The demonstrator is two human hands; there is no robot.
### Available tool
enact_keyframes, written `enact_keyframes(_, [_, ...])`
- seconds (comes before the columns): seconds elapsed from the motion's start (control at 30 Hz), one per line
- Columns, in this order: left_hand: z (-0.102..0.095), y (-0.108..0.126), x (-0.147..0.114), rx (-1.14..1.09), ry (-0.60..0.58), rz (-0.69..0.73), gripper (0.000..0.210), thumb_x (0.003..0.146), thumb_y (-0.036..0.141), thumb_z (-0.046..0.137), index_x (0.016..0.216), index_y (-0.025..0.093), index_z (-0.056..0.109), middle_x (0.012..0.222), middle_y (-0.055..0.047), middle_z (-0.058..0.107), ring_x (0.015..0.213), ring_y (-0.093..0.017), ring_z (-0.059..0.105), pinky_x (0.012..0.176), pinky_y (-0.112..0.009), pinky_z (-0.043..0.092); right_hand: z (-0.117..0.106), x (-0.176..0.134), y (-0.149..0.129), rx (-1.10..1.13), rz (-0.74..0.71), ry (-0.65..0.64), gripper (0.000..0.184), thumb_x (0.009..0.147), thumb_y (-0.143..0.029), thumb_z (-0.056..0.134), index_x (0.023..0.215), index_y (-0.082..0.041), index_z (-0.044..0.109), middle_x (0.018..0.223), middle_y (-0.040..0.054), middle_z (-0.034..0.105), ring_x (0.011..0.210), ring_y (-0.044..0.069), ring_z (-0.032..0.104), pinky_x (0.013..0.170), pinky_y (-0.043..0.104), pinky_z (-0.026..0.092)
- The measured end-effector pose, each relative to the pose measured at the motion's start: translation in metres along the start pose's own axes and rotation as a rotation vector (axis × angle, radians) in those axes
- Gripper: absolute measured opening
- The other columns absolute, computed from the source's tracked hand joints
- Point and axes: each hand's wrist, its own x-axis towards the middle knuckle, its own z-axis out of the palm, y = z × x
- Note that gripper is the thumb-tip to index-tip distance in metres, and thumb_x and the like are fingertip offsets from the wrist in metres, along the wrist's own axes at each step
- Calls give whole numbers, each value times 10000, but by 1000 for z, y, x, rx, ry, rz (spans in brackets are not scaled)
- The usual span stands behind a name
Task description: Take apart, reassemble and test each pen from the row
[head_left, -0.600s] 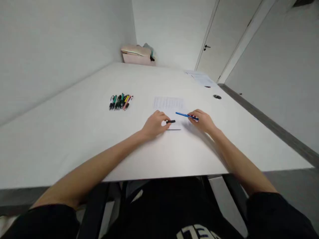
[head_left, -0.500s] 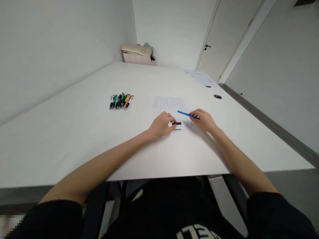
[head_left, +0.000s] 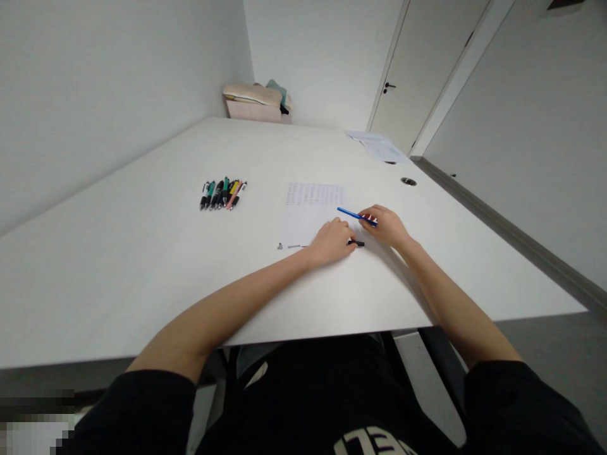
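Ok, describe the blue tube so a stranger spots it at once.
On the large white table, find the white printed paper sheet, then the right hand to its right. That hand's grip holds a slim blue tube; its blue sets it apart from the short black piece at the left hand.

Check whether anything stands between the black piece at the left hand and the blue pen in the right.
Nothing visible stands between the black piece and the blue pen in the right hand. The small grey piece lies aside, left of the left hand.
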Motion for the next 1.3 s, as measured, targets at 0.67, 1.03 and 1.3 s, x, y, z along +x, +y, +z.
enact_keyframes(0.67, [-19,-24,-14,-52,20,-53,282,821,392,508,874,187,694,864,-74,650,890,-218,533,806,-352,412,0,-2,0,1,19,-27,223,807,-313,503,939,-206,647,856,44,636,742,156,574,692,281,438])
enact_keyframes(1.03, [-58,-131,-83,-35,150,-353,316,812,384,448,835,168,678,835,-60,673,792,-205,573,804,-375,433,4,7,-5,56,-14,-63,214,798,-297,502,915,-198,651,838,48,635,718,153,564,692,282,434])
enact_keyframes(1.3, [-38,-141,-104,-100,156,-282,384,849,392,418,1085,166,620,1043,-87,627,990,-207,545,925,-375,406,-10,13,1,212,12,-117,213,759,-314,544,901,-185,637,765,22,627,633,122,543,637,269,431])
